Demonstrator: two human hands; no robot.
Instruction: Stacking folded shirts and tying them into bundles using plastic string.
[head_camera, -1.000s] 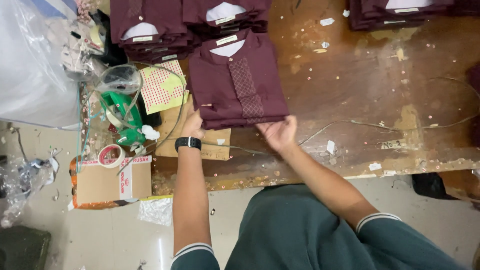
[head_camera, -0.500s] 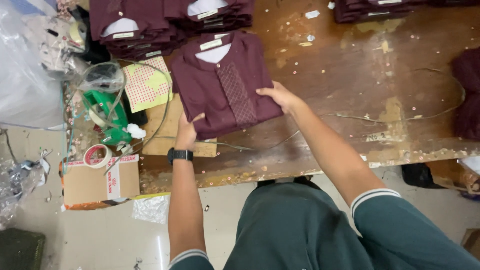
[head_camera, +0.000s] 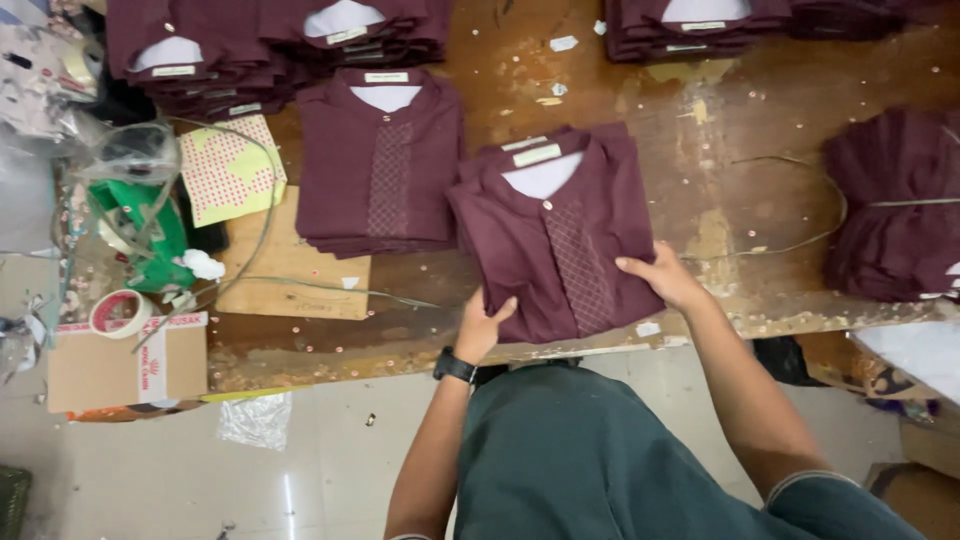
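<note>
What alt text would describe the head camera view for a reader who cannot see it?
A person's left hand and right hand grip the lower edge of a folded maroon shirt on a worn wooden table. A stack of similar folded shirts lies beside it.

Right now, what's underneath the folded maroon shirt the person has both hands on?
The folded maroon shirt lies on the worn wooden table, left hand at its lower left corner, right hand at its right edge. Whether anything lies between shirt and wood is covered.

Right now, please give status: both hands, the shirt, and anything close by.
Left hand and right hand both grip the folded maroon shirt at the table edge. Second folded shirt stack lies just left, apparently touching.
</note>
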